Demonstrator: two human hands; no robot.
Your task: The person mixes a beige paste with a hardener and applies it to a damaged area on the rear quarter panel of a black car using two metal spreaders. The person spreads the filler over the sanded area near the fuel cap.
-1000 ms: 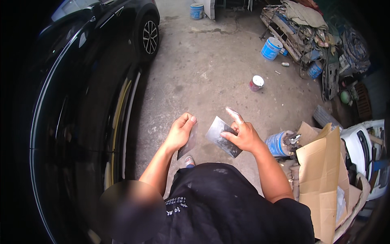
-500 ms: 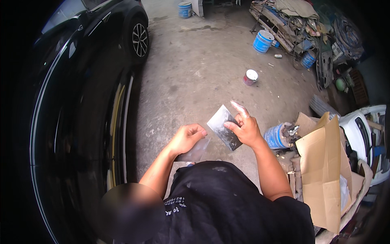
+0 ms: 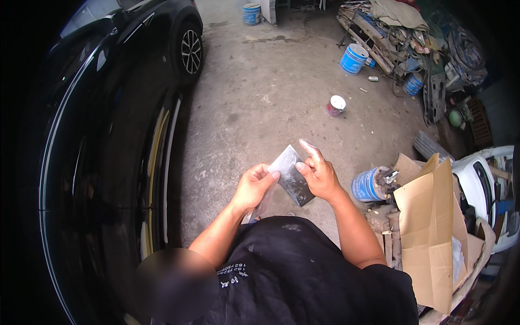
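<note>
In front of my chest, my right hand (image 3: 322, 176) grips a flat rectangular dark sheet (image 3: 300, 192) smeared with white. My thumb lies on its face, and the whitened index finger sticks out past its edge. My left hand (image 3: 254, 187) pinches a thin greyish sheet (image 3: 262, 207) between thumb and fingers. Part of that sheet hangs below the hand. The left thumb tip meets the near-left edge of the dark sheet's whitened end. Whether it also grips that edge, I cannot tell.
A black car (image 3: 108, 141) stands along my left. Ahead on the concrete floor is a small open can (image 3: 336, 105). Blue buckets (image 3: 353, 58) and piled scrap (image 3: 390, 32) lie far right. Closer on the right are another blue bucket (image 3: 367, 185) and an open cardboard box (image 3: 428, 227).
My hands have come together. The dark sheet has moved left and slightly down, and its whitened end now meets my left thumb. The greyish sheet has turned more upright.
</note>
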